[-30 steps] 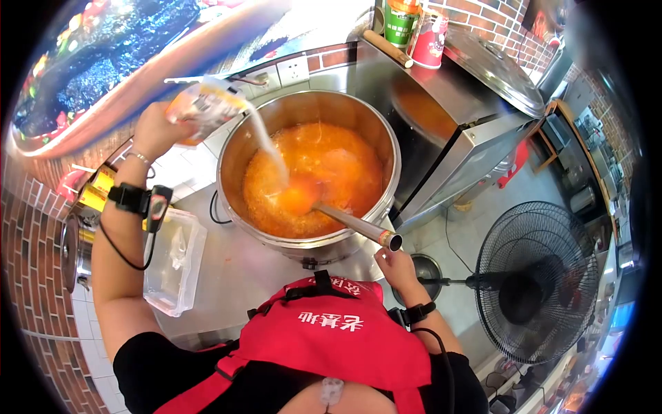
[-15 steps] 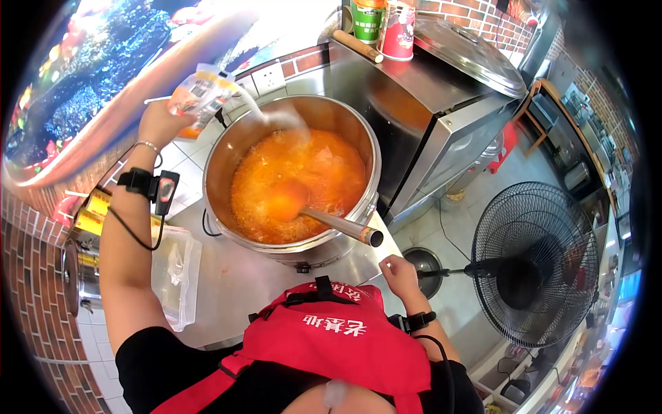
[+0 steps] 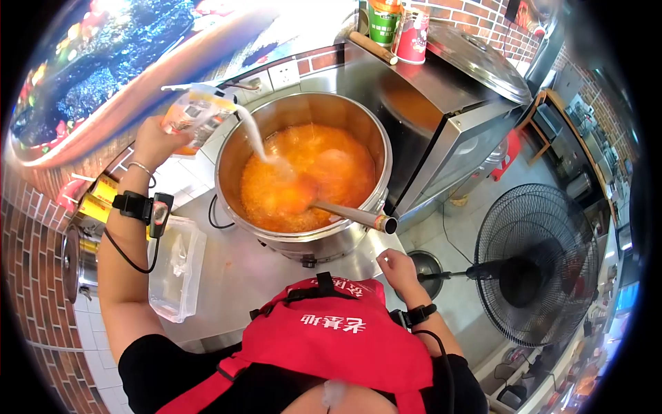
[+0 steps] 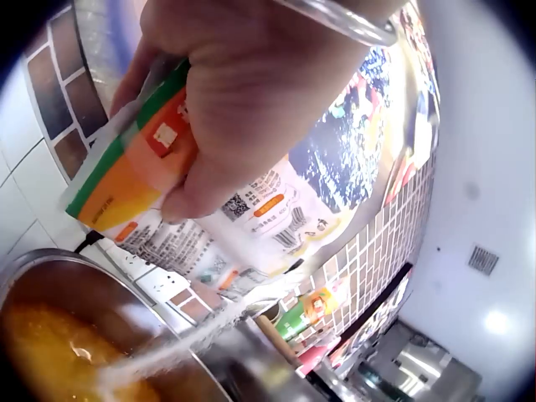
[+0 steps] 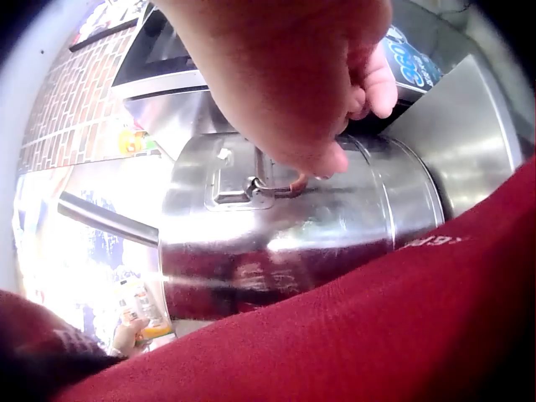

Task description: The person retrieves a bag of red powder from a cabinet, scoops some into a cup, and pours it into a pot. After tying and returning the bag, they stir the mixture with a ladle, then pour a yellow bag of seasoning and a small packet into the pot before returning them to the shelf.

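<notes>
My left hand grips a printed plastic bag, tilted over the left rim of a big steel pot. A stream of white granules runs from the bag's corner into the orange-red soup. In the left wrist view, the thumb lies across the bag's printed face. A long-handled ladle leans on the pot's near right rim, its bowl in the soup. Below the handle's end, my right hand hangs with loosely curled fingers, holding nothing. In the right wrist view, it overlaps the pot's side.
A clear plastic tub sits on the steel counter at left. Right of the pot stands a steel cabinet bearing a lid, cups and a rolling pin. A black fan stands at right.
Granules pour in all the frames, and the spot where the stream falls has shifted about. The bag has swayed a little in my left hand. My right hand stays low beside the pot.
</notes>
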Action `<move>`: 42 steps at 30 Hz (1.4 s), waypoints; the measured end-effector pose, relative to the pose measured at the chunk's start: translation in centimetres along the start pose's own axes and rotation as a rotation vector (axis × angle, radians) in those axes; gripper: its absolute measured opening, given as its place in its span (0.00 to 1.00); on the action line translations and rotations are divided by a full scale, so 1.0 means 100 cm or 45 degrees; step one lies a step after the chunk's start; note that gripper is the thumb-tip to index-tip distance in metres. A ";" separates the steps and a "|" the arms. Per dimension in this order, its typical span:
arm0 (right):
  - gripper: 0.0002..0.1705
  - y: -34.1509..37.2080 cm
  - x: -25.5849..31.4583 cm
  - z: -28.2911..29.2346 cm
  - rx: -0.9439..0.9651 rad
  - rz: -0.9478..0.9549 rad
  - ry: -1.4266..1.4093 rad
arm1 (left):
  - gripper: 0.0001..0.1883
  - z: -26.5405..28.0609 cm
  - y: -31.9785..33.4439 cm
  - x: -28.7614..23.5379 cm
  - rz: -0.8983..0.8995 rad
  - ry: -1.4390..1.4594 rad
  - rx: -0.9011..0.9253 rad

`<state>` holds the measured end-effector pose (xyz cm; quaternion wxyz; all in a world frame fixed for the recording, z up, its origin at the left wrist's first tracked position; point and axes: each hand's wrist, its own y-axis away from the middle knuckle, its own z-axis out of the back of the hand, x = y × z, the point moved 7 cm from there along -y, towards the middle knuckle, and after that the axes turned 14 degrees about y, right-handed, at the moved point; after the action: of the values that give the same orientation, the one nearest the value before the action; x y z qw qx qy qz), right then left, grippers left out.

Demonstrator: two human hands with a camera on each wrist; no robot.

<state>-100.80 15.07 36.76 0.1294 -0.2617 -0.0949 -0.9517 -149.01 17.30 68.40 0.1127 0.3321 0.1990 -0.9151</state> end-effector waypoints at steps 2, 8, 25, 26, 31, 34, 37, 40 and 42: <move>0.13 0.004 0.001 0.002 -0.008 0.004 0.040 | 0.16 -0.006 0.001 -0.010 0.002 -0.051 0.023; 0.13 0.027 -0.012 0.001 -0.046 -0.080 0.008 | 0.18 -0.012 -0.010 -0.006 -0.070 -0.034 -0.025; 0.14 0.087 -0.003 -0.018 -0.132 -0.190 -0.003 | 0.26 -0.049 0.034 0.010 0.273 1.219 0.208; 0.14 0.091 0.000 -0.020 -0.135 -0.188 0.000 | 0.23 -0.050 0.038 0.008 0.270 1.275 0.217; 0.13 0.109 0.007 -0.030 -0.138 -0.175 -0.019 | 0.22 -0.059 0.052 0.007 0.220 1.557 0.336; 0.12 0.123 0.012 -0.032 -0.162 -0.197 -0.071 | 0.25 -0.056 0.068 0.003 0.170 1.569 0.322; 0.12 0.133 0.019 -0.032 -0.157 -0.225 -0.114 | 0.27 -0.051 0.084 -0.009 -0.039 1.597 0.265; 0.12 0.141 0.031 -0.035 -0.108 -0.267 -0.353 | 0.26 -0.051 0.099 -0.008 -0.085 1.589 0.243; 0.12 0.144 0.037 -0.031 -0.079 -0.314 -0.587 | 0.24 -0.055 0.115 -0.009 -0.151 1.449 0.303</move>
<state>-101.10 -0.09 37.71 -0.0205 -0.4621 -0.1240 -0.8779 -141.35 9.52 61.78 -0.1014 0.7701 0.1425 -0.6135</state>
